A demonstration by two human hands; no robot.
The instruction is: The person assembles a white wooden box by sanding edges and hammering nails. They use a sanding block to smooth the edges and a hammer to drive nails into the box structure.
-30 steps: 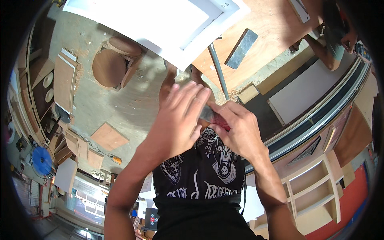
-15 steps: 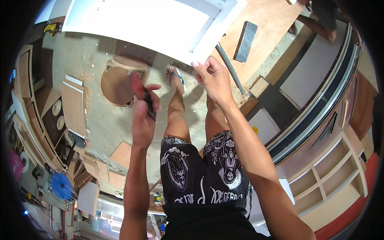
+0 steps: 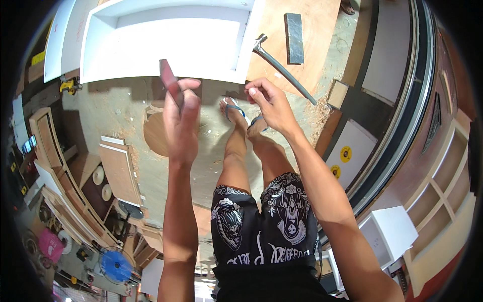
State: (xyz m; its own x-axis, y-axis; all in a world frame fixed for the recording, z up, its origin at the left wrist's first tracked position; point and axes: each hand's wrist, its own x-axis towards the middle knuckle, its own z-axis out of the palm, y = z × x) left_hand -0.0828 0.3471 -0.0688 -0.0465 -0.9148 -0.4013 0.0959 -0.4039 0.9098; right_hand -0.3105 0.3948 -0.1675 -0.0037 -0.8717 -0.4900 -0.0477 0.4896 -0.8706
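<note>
My left hand (image 3: 182, 126) is closed around a flat dark-red piece (image 3: 169, 78) that sticks up past the fingers; its exact kind is not clear. My right hand (image 3: 271, 108) has curled fingers with the thumb pressed against them, and whatever might be in the pinch does not show. Both hands are in the air just short of a white open box-shaped cabinet (image 3: 254, 43) lying on a wooden board (image 3: 322, 30). To the right of the cabinet, a metal hammer (image 3: 284, 69) rests on the board, its head against the cabinet's side. Beyond it lies a dark grey rectangular block (image 3: 295, 39).
My sandalled feet (image 3: 235, 111) stand on a concrete floor with wood shavings (image 3: 322, 118). A round wooden piece (image 3: 157, 133) and stacked panels (image 3: 121, 168) lie at left. A blue fan (image 3: 116, 264) stands lower left. Long metal-edged strips (image 3: 402, 136) line the right.
My view has shifted, bringing more of the cabinet's inside and the whole hammer into sight. My left hand has risen with the dark-red piece, which now overlaps the cabinet's near edge.
</note>
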